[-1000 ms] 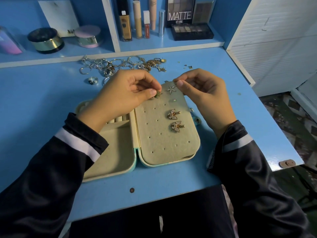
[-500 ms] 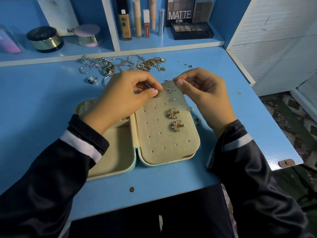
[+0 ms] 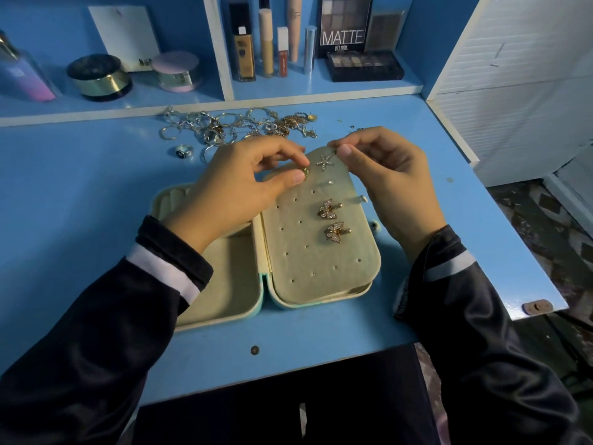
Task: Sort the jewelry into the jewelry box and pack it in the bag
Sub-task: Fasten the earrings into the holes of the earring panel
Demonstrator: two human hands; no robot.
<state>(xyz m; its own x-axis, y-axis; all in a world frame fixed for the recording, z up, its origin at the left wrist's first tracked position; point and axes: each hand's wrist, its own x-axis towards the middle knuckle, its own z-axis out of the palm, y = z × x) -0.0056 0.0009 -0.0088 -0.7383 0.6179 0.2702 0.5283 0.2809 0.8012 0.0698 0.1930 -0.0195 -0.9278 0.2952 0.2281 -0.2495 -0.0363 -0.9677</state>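
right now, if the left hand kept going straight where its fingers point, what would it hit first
Probably the starfish earring on the panel: the left hand, pinching a small gold earring, points right toward it. The right hand comes just behind. Height is unclear, so it might pass over.

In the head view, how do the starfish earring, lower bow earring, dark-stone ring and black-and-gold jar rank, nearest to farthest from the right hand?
From the right hand:
1. starfish earring, at its fingertips.
2. lower bow earring, on the panel beside its wrist.
3. dark-stone ring, on the desk, left.
4. black-and-gold jar, back-left shelf.
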